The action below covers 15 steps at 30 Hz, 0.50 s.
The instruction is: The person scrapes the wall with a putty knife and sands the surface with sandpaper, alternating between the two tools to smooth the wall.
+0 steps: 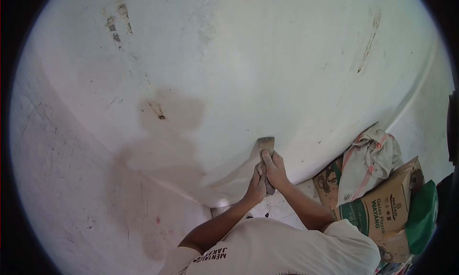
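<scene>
A metal scraper point(266, 144) with a flat blade is pressed against the white wall point(248, 60), low down near the corner. My left hand point(255, 185) and my right hand point(274, 170) are both wrapped around its handle, one beside the other, with my right thumb pointing up toward the blade. The handle is mostly hidden by my fingers. Both forearms reach up from my white shirt point(282, 251) at the bottom of the view.
A brown and green cardboard box point(385, 209) sits on the floor at the right, with a crumpled white sack point(372, 161) on it and a green bag point(423, 214) beside it. Darker stains point(167, 113) and scrape marks point(117, 24) mark the wall. A second wall point(62, 189) meets it at the left.
</scene>
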{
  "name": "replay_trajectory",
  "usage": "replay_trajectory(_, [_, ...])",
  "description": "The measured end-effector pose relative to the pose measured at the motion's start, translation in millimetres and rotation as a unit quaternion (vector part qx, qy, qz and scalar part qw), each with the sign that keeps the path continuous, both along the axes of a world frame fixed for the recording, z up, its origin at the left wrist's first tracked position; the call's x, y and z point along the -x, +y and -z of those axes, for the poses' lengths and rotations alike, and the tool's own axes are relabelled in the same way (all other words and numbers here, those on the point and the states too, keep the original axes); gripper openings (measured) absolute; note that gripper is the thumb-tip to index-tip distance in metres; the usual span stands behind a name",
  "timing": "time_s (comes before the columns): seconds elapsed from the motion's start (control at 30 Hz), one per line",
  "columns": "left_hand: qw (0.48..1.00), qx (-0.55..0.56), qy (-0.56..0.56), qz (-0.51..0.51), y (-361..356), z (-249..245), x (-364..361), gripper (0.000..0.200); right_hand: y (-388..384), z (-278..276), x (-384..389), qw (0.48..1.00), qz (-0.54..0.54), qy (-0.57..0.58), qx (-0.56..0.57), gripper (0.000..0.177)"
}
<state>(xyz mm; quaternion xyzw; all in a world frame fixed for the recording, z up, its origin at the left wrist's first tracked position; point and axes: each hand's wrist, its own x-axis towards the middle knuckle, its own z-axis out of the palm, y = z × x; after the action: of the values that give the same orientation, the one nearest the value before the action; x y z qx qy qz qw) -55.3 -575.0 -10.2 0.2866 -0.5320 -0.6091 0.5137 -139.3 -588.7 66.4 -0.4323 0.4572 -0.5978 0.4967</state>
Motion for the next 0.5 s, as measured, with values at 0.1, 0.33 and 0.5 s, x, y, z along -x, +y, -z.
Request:
replay_trajectory(0.1, [1.000,-0.003,0.000,0.002,-7,9,0,0.035,-6,-1,-1,0.999,0.006,0.044,0.028,0.029])
replay_trajectory(0.33, [0.999,-0.035,0.020,0.017,-8,-17,-4,0.031,-6,-21,-3,0.999,-0.003,0.040,0.026,0.028])
replay_trajectory(0.5, [0.998,-0.043,-0.044,0.015,3,-4,-7,0.031,-2,-1,-2,1.000,-0.022,0.012,-0.010,0.028])
